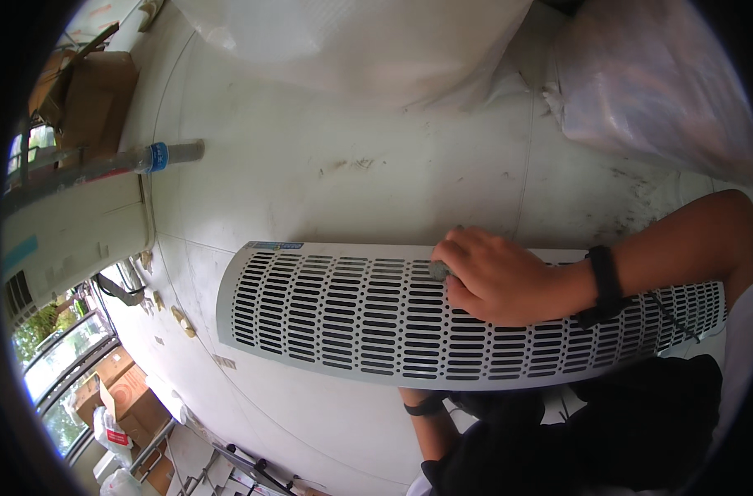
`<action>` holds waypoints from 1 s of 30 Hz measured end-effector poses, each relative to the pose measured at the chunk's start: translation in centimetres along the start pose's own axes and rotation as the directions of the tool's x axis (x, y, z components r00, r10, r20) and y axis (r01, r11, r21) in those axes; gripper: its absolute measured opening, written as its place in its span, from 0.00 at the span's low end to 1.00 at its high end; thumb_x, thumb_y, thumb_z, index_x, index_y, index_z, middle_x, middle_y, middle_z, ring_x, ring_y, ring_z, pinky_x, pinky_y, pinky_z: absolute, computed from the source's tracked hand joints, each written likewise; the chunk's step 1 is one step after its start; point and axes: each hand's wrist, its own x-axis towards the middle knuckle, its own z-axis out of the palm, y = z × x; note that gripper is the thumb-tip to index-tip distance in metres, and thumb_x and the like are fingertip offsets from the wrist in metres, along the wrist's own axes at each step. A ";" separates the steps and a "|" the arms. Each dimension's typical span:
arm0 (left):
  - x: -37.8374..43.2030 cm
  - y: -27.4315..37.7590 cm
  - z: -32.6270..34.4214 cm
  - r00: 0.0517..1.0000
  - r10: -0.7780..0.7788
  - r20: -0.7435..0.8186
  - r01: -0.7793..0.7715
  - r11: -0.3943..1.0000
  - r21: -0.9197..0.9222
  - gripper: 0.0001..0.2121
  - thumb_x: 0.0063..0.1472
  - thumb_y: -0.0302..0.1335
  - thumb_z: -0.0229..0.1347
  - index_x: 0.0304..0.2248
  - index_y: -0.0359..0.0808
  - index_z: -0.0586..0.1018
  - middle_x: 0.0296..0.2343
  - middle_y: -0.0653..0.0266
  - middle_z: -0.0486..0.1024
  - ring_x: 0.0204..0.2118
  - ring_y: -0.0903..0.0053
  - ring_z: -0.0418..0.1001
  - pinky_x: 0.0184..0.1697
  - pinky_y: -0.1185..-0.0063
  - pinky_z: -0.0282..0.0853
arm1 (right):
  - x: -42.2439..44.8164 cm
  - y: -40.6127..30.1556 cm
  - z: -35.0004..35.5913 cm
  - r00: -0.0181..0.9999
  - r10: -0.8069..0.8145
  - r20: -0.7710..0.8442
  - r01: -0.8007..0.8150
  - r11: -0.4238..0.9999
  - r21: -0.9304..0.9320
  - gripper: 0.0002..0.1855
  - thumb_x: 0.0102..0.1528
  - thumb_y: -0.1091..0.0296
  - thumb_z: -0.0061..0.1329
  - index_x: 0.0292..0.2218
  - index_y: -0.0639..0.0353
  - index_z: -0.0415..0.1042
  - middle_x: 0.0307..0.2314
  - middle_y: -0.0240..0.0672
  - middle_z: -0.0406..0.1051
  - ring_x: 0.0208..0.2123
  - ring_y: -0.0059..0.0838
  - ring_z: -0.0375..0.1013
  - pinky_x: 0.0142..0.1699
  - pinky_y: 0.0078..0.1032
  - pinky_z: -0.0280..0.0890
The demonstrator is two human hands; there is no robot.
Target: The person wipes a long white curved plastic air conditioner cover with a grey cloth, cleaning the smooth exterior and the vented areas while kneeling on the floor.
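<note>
A long, curved white panel (345,372) with rows of dark slots, like an appliance's grille cover, lies across the view before me. At its upper left corner is a blue label with writing. My right hand (506,279) is closed around a small grey-green pad or cloth (440,271), pressed on the slotted face near the upper edge. My left hand is hidden beneath the panel; only its wrist with a dark band (424,404) shows below the lower edge. Whether it grips the panel cannot be seen.
Clear plastic sheeting or bags (364,49) lie at the top, with another wrapped bundle (649,93) at upper right. A white surface with dark smudges spreads around the panel. At left are cardboard boxes (97,99), a bottle-like tube with a blue band (158,157) and more boxes (128,387).
</note>
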 end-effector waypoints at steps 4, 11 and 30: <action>-0.8 0.1 -0.8 0.993 -0.105 0.061 0.108 0.993 -0.052 0.24 0.71 0.44 0.42 0.54 0.32 0.68 0.51 0.52 0.71 0.51 0.67 0.72 0.52 0.67 0.70 | 0.7 0.2 -0.1 0.998 -0.014 -0.058 0.017 0.998 0.060 0.15 0.59 0.70 0.44 0.44 0.71 0.63 0.35 0.55 0.71 0.37 0.52 0.73 0.44 0.44 0.70; -1.4 0.4 -1.7 0.980 -0.185 0.066 0.189 0.981 -0.048 0.22 0.72 0.39 0.46 0.55 0.28 0.70 0.49 0.52 0.75 0.47 0.69 0.75 0.45 0.73 0.77 | 7.9 -0.7 2.5 0.996 -0.003 0.085 -0.012 0.984 0.180 0.18 0.60 0.67 0.44 0.43 0.79 0.63 0.35 0.58 0.73 0.37 0.56 0.74 0.46 0.44 0.70; -1.8 -1.5 -2.9 0.995 -0.050 0.089 0.031 0.979 0.201 0.21 0.73 0.37 0.44 0.54 0.26 0.72 0.46 0.55 0.78 0.44 0.70 0.78 0.44 0.74 0.78 | 11.5 -0.7 2.9 0.938 0.115 0.326 -0.168 0.976 0.139 0.23 0.62 0.61 0.41 0.46 0.79 0.66 0.31 0.60 0.76 0.36 0.55 0.78 0.43 0.45 0.72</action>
